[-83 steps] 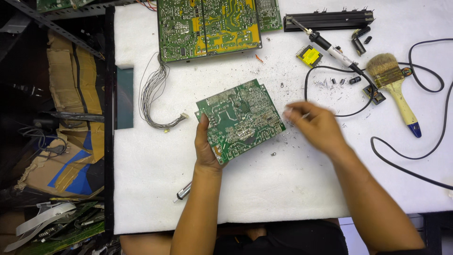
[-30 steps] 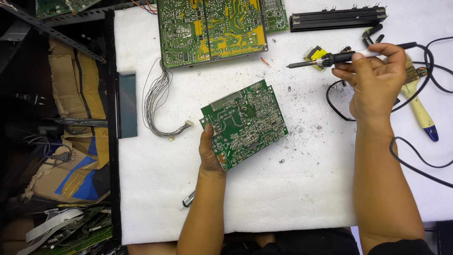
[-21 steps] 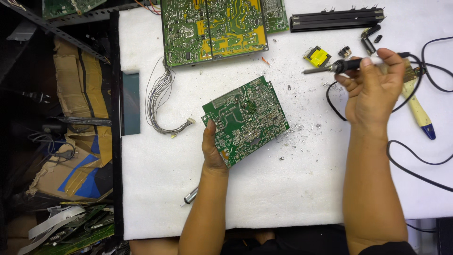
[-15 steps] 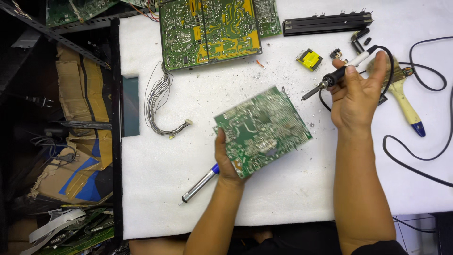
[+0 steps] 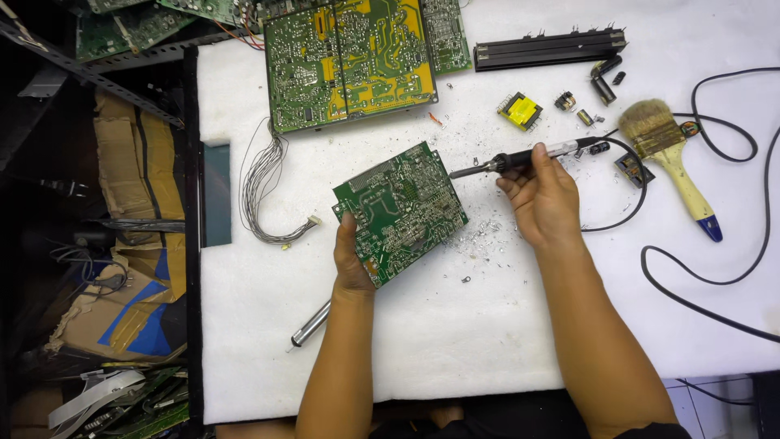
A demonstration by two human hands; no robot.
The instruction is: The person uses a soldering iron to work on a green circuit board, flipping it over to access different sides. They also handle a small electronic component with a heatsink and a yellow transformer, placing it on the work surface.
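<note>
green circuit board [image 5: 400, 213] with pale silver solder specks, larger board [image 5: 351, 61] green with yellow patches — white table cover [image 5: 455, 341], black soldering iron [image 5: 520, 160], blue-tipped cream brush handle [image 5: 691, 195].

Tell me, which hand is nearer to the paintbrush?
Right. The right hand, holding the soldering iron, is just left of the paintbrush; the left hand is farther away, across the circuit board.

A single head-worn camera looks almost straight down onto a white work surface [image 5: 487, 341]. The wearer sits at the bottom edge of the view, and both forearms enter from there, reaching upward. The camera is close enough to resolve fine detail on the small circuit board [image 5: 400, 213] near the centre. The left margin takes in dark shelving with cardboard [image 5: 138, 244] beside the surface. No second view exists, so nothing overlaps.
</note>
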